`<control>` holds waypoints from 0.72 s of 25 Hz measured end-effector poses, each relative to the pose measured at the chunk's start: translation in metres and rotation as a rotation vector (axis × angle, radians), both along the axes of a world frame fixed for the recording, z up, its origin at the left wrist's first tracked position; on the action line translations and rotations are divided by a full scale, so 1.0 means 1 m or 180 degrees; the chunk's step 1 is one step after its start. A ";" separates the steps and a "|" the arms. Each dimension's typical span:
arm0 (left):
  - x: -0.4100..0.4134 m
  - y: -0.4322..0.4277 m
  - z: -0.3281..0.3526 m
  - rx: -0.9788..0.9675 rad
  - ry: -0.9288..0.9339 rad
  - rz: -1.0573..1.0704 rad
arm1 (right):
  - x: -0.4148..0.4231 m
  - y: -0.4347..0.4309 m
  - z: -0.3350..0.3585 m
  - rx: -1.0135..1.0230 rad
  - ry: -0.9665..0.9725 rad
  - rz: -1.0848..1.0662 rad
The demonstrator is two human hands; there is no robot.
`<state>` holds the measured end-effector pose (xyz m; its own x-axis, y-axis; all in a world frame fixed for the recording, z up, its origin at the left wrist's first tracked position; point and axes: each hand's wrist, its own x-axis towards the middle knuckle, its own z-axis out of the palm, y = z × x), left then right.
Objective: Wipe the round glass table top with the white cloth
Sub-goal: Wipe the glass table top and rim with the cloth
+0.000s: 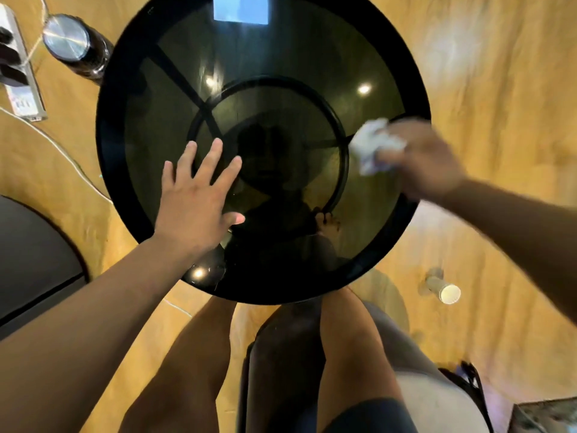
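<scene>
The round glass table top (281, 51) is dark and tinted with a black rim, and it fills the upper middle of the view. My left hand (196, 201) lies flat on the glass near its front left, fingers spread, holding nothing. My right hand (424, 157) is blurred at the table's right edge and grips a crumpled white cloth (373, 146), which rests against the glass just inside the rim. Ceiling lights and my own dark outline reflect in the glass.
A dark bottle with a metal lid (73, 42) stands on the wooden floor at the table's upper left, beside a power strip (18, 67) and a white cable (59, 151). A small white-capped tube (445, 290) lies on the floor at the right. My knees sit below the table's front edge.
</scene>
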<state>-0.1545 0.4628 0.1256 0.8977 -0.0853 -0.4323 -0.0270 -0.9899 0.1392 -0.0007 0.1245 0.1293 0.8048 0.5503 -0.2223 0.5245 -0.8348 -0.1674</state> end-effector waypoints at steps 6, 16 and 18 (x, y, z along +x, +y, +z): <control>-0.003 -0.007 0.020 -0.0431 -0.0015 0.0391 | -0.088 0.041 0.009 0.0289 0.0097 -0.2373; -0.042 -0.006 0.085 -0.3125 0.0305 0.2718 | -0.144 0.153 0.083 0.2226 0.2853 -0.2641; -0.026 -0.012 0.097 -0.4111 0.0789 0.3042 | -0.102 0.163 0.102 0.3010 0.3610 -0.3059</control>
